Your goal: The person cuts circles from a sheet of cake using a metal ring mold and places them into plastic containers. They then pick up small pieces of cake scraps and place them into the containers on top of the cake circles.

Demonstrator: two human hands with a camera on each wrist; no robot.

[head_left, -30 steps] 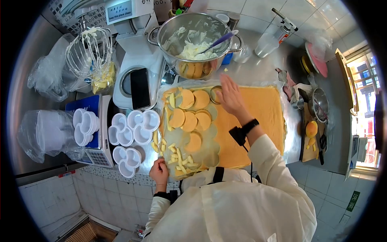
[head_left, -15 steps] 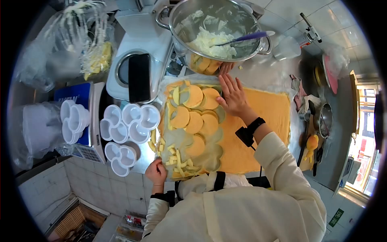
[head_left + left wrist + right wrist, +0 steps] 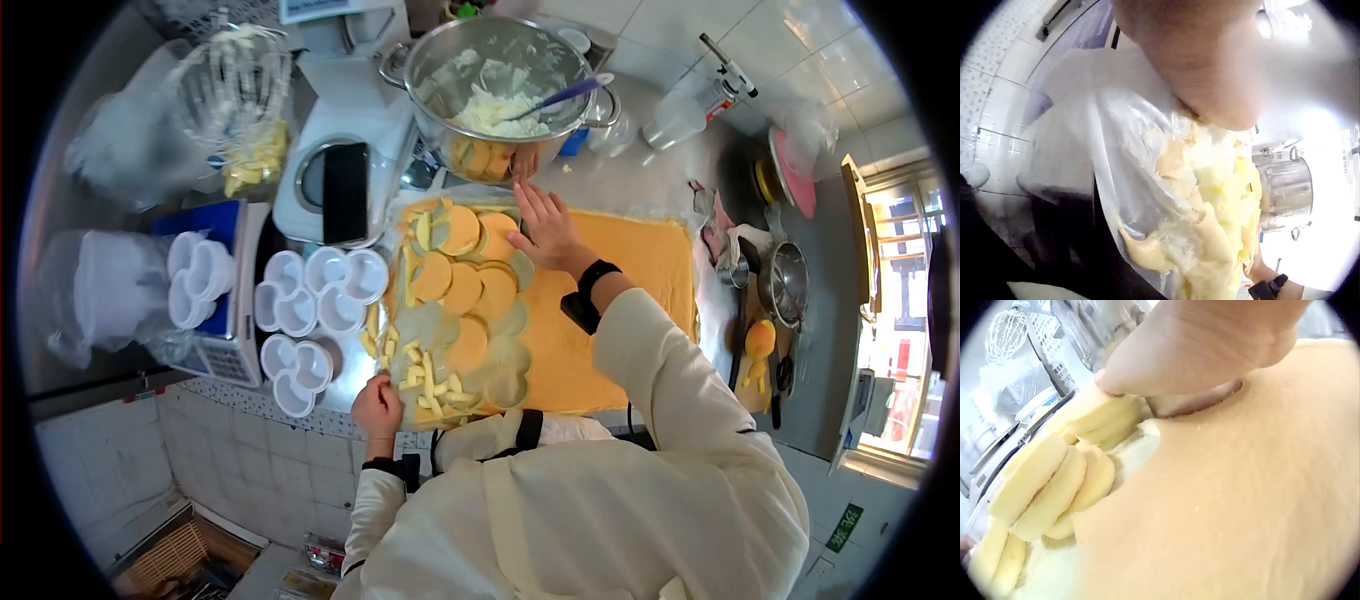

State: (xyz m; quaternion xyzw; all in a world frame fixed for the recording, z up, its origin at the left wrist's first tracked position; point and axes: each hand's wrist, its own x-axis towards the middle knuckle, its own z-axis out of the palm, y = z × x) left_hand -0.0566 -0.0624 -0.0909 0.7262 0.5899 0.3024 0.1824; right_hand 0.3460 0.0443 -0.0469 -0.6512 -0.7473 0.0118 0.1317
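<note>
A thin orange-yellow cake sheet (image 3: 630, 300) lies on translucent paper (image 3: 1113, 150). Round pieces (image 3: 462, 290) are grouped over its cut left part, some overlapping, with pale strips (image 3: 430, 388) near the front corner. My right hand (image 3: 547, 228), fingers extended, lies palm down at the back edge of the uncut part, beside the rounds. In the right wrist view, that hand (image 3: 1210, 347) covers a round opening in the sheet; no ring is clearly visible. My left hand (image 3: 378, 405) has its fingers curled at the paper's front left corner; the left wrist view hides its fingertips.
Behind the sheet stands a steel pot (image 3: 420, 110) with white cream and a purple-handled spatula (image 3: 570, 95). White three-part cups (image 3: 340, 285), a scale (image 3: 235, 340) and a phone (image 3: 345, 192) are left. A board (image 3: 750, 385) with mango and a sieve (image 3: 785, 280) are right.
The right hand has moved onto the metal ring's earlier place, and the ring that showed beside it is out of sight. The left hand stays at the corner. The head view has shifted.
</note>
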